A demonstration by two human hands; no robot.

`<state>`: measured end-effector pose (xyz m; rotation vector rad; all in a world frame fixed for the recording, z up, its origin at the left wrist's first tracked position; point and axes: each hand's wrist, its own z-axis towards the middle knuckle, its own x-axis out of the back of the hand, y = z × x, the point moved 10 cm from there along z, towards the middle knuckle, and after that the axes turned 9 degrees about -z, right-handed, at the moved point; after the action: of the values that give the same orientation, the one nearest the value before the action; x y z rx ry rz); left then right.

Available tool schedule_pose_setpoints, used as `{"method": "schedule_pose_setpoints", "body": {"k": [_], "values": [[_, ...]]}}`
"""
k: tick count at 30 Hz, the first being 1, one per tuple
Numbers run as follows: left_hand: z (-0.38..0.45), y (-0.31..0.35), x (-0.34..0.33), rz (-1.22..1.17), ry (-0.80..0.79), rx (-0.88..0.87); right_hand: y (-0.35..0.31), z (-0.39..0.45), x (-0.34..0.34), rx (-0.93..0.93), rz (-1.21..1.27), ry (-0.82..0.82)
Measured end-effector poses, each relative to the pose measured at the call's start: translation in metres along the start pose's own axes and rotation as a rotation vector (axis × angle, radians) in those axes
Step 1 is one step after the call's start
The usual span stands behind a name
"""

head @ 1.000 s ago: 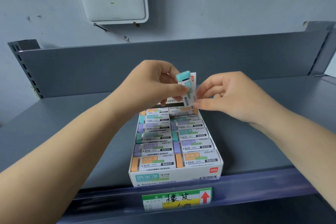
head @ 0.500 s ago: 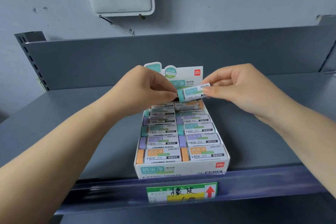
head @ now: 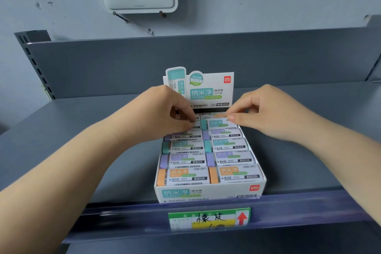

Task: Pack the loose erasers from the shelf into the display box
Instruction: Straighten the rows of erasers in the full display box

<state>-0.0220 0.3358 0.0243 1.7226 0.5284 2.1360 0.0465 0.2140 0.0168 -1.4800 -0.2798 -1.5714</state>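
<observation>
The right hand (head: 274,113) pinches the right end of a teal eraser (head: 218,124) with thumb and finger. The left hand (head: 165,115) has curled fingers touching the erasers next to it; whether it holds one, I cannot tell. The display box (head: 206,193) sits on the gray shelf (head: 82,130), full of orange, purple and teal erasers in two rows. The teal eraser lies on top at the back.

Both my forearms reach forward, hands close together. My left hand (head: 165,113) curls its fingertips down; my right hand (head: 266,113) pinches, thumb against forefinger.
</observation>
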Motion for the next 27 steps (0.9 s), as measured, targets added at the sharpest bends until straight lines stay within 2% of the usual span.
{"method": "schedule_pose_setpoints", "body": {"k": [14,23,27], "values": [[0.013,0.024,-0.013,0.014,-0.03,-0.122,-0.001,0.003,0.005,0.048,-0.013,-0.009],[0.012,0.025,-0.024,0.174,-0.104,-0.144,-0.003,0.01,0.009,0.033,-0.209,0.012],[0.013,0.018,-0.014,0.111,-0.014,-0.103,0.0,0.011,0.015,-0.032,-0.262,0.05]]}}
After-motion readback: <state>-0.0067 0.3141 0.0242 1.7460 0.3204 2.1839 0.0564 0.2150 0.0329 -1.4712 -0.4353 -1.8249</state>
